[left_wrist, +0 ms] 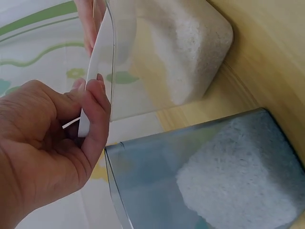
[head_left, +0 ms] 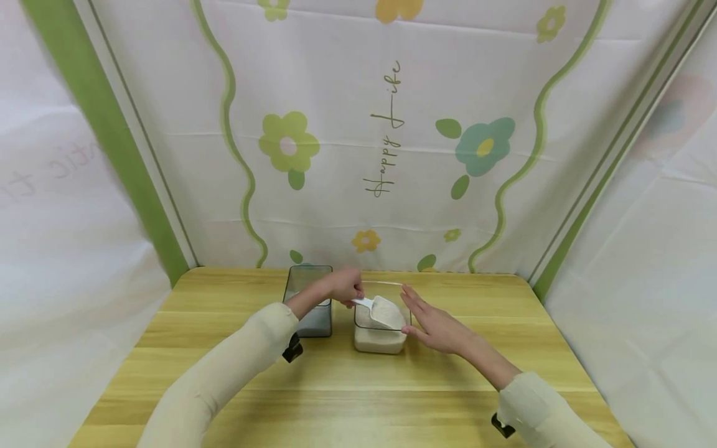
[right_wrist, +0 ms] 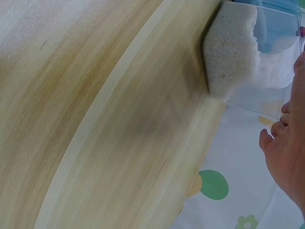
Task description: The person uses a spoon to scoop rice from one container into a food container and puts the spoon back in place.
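My left hand point(head_left: 344, 287) pinches the handle of a white scoop point(head_left: 386, 313) between thumb and curled fingers. The scoop's bowl is tilted inside a clear container point(head_left: 378, 347), just over pale grains that look like rice, and it appears loaded with them. In the left wrist view the scoop handle point(left_wrist: 97, 57) crosses the container's rim. With fingers straight, my right hand point(head_left: 439, 325) rests against the right side of the clear container at its rim. The right wrist view shows that hand point(right_wrist: 285, 148) beside the container wall.
A blue-grey see-through container point(head_left: 315, 325) stands left of the clear one, partly behind my left forearm; white grains point(left_wrist: 233, 176) lie in it. Both are near the back of the wooden table point(head_left: 358, 407). A printed curtain point(head_left: 358, 149) hangs behind the table.
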`<state>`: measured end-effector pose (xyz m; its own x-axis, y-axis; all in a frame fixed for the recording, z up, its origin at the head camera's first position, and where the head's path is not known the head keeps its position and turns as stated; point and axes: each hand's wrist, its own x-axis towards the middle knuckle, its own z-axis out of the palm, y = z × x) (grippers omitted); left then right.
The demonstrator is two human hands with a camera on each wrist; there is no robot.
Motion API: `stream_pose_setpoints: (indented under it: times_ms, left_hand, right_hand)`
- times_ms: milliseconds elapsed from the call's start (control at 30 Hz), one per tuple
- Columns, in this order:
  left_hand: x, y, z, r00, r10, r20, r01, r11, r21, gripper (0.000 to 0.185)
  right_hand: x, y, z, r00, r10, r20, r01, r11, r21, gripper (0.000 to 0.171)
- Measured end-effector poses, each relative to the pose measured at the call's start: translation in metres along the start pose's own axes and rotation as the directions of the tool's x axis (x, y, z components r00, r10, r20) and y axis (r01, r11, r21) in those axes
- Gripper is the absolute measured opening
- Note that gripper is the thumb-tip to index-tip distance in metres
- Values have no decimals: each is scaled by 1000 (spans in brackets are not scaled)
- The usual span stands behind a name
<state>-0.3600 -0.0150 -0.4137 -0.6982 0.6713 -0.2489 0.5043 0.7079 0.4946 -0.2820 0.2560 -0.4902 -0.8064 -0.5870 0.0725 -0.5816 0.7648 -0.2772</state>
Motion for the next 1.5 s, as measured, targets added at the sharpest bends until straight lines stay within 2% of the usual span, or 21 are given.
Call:
stream_pose_setpoints:
  times_ms: [200,400,633,767,933,1133,1300,1500]
  left_hand:
    - [-9,-5,1,1000,1,-27,-2,999,-48,21]
    - [-18,-8,-1,998,-26,-58,17,988,-152,22]
    - [-30,-11,-4,993,-21,-118,-2,980,-197,28]
    - [-39,-14,-5,989,-45,-144,10,972,-236,28]
    - [-50,-21,-6,984,-90,-156,37,950,-311,26]
    - [-64,-30,-8,977,-134,-167,51,904,-424,23]
    - [-78,-38,-11,968,-150,-203,38,882,-469,23]
    - [-99,-53,-18,963,-129,-235,-12,855,-519,26]
  right_hand:
    - [-1,0,0,1000,-2,-4,2,1000,4,79]
    - [-1,1,0,1000,-6,-10,6,1000,6,79]
    - [-1,0,-1,1000,-6,2,6,1000,22,79]
    - [-1,0,-1,1000,-3,7,3,1000,27,79]
    - [-1,1,0,1000,-2,6,2,1000,26,80]
    - [-2,0,1,1000,-21,-10,21,1000,22,79]
    - [-3,0,1,1000,-18,-12,18,1000,17,79]
    - [-2,0,1,1000,-1,4,1,1000,19,79]
